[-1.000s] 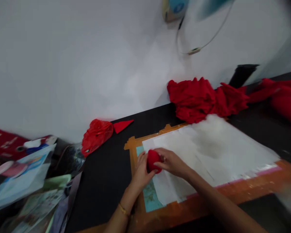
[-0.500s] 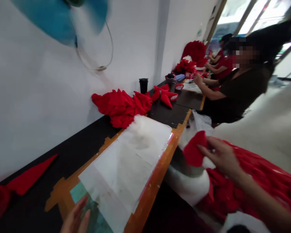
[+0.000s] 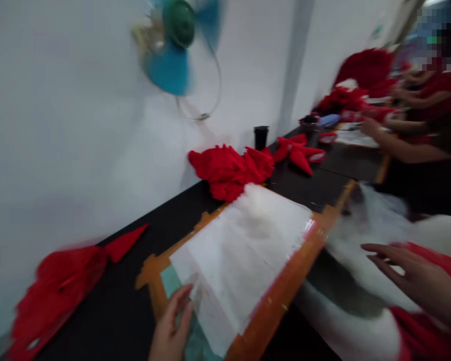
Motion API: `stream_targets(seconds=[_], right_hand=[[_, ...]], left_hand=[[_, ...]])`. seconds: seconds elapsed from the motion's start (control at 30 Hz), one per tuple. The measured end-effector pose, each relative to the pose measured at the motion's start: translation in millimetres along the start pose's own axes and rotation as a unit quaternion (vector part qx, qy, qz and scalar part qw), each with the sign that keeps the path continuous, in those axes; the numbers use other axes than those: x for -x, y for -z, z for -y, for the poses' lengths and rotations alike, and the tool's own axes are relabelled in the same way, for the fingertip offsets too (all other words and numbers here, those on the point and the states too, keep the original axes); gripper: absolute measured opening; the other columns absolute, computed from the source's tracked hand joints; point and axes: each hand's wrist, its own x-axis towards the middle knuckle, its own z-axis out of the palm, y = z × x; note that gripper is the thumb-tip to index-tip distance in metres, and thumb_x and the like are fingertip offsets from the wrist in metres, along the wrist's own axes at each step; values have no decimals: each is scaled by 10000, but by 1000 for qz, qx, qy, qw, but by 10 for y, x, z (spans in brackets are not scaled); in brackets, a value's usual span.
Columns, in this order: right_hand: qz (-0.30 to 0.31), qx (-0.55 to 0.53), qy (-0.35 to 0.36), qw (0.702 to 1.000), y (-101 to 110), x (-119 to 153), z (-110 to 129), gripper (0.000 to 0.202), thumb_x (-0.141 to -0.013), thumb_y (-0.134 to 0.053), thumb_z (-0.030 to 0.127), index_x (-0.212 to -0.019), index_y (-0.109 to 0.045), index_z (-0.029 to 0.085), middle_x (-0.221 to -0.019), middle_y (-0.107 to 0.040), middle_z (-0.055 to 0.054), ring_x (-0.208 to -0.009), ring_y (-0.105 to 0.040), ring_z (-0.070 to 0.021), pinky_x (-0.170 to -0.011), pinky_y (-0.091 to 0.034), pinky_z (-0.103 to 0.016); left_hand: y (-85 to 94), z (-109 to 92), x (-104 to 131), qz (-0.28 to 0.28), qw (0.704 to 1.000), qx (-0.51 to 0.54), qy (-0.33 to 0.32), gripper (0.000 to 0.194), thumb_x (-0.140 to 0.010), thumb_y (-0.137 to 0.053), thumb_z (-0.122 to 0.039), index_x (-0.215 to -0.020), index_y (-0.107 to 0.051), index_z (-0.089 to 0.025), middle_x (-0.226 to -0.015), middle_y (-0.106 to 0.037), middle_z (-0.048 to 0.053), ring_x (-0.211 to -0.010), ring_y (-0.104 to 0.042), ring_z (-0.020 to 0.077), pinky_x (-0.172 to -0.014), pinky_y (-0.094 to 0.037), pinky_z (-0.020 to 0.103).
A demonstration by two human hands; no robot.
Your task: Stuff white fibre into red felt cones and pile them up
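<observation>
From the head view, blurred by motion, we see our left hand (image 3: pixel 171 328) resting with loose, parted fingers on the near corner of the white sheet (image 3: pixel 244 250) taped in an orange frame on the black counter (image 3: pixel 105 306); its grip holds nothing. Our right hand (image 3: pixel 417 278) hovers open, fingers spread, just above the white stuffing (image 3: pixel 364 235) heaped off the counter's edge beside red fabric (image 3: pixel 432 321). Neither hand carries a piece, so we judge a fresh one has yet to be picked up. A pile of red cloth pieces (image 3: pixel 229 168) lies beyond the sheet, near a black cup (image 3: pixel 260 136). Other people's arms (image 3: pixel 394 145) work farther along.
</observation>
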Motion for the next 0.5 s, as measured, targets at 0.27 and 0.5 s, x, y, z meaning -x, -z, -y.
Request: stream_targets(seconds=[0.27, 0.5], right_hand=[[199, -161, 240, 936, -1700, -1393, 1797, 289, -920, -435, 358, -988, -694, 249, -973, -728, -73, -782, -684, -213, -729, -564, -368], [278, -277, 383, 836, -2739, -1062, 2853, 279, -884, -505, 344, -1072, -685, 244, -1159, -699, -100, -1005, -677, -273, -846, -572, -458]], left_hand=[[171, 292, 305, -51, 998, -1, -26, 395, -809, -622, -511, -1082, -698, -236, -1165, -699, 112, -1095, -646, 297, -979, -504, 416], [815, 362, -21, -231, 958, -143, -93, 234, -799, -609, -246, -1016, -691, -218, -1098, -673, 106, -1090, -597, 261, -1013, -432, 429]])
